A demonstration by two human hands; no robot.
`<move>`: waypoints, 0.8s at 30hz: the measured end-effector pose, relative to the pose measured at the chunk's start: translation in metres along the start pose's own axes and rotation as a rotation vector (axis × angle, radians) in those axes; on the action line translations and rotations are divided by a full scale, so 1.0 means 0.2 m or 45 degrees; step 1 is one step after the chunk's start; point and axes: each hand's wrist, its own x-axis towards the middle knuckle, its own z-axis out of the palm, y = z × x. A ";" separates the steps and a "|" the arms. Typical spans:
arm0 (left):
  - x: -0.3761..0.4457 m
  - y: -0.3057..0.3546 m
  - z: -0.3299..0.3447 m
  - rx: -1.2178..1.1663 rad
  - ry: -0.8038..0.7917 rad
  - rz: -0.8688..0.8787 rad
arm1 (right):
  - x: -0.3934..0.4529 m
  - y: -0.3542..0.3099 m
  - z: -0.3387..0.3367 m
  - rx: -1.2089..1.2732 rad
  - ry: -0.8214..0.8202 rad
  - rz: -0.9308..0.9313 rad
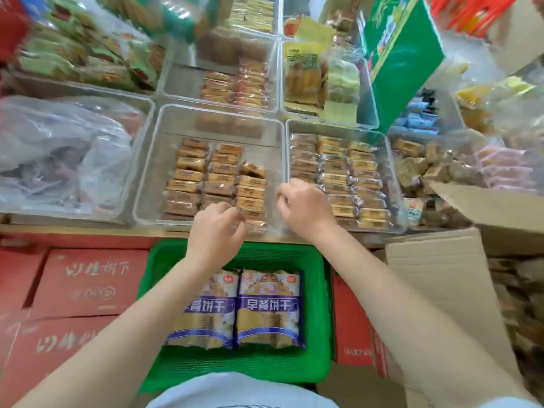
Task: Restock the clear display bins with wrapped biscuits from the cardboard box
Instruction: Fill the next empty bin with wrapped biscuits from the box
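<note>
The wrapped biscuits lie in three neat columns inside the middle clear bin, each small packet with its long axis running left to right across the bin and the columns running away from the person. The left strip of that bin's floor is bare. The neighbouring bin to the right holds the same kind of packets, also laid crosswise, in three fuller columns.

The left hand reaches over the near wall of the middle bin, palm down, wrist bent, with fingers curled and the fingertips pinching at a packet at the near end of the right column. The right hand hovers at the near corner where the two bins meet, knuckles up and fingers curled under toward the left; whether it holds anything I cannot tell, since the fingers hide what is beneath them. Both forearms are bare and stretch forward from the bottom corners.

Below the arms sits a green plastic basket holding two large purple-and-white biscuit bags side by side. Red cartons are stacked to its left. The open cardboard box stands at the right, its flap up. A crumpled clear plastic bag fills the bin at the far left.
</note>
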 end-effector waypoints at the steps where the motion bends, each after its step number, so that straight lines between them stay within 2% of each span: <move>1: -0.05 0.13 0.02 -0.068 -0.079 0.007 | -0.10 0.06 -0.08 0.114 0.068 0.058; 3: -0.13 0.41 0.09 -0.210 -0.288 -0.027 | -0.33 0.20 -0.25 0.278 0.272 0.123; 5: -0.20 0.70 0.19 -0.355 -0.397 -0.018 | -0.56 0.38 -0.41 0.306 0.503 0.150; 8: -0.31 1.16 0.37 -0.547 -0.437 0.039 | -0.90 0.71 -0.58 0.285 0.726 0.205; 10: -0.38 1.44 0.51 -0.632 -0.412 0.071 | -1.10 0.96 -0.63 0.318 0.745 0.298; 12: -0.44 1.66 0.65 -0.695 -0.436 -0.004 | -1.25 1.20 -0.64 0.328 0.599 0.446; 14: -0.46 1.82 0.77 -0.755 -0.486 -0.131 | -1.35 1.42 -0.61 0.298 0.253 0.544; 17: -0.44 1.93 0.88 -0.905 -0.440 -0.342 | -1.44 1.66 -0.51 0.239 -0.243 0.541; 20: -0.43 1.92 0.88 -1.015 -0.400 -0.394 | -1.44 1.77 -0.39 0.217 -0.426 0.516; 24: -0.47 1.91 0.84 -1.078 -0.421 -0.299 | -1.32 1.78 -0.20 0.156 -0.713 0.456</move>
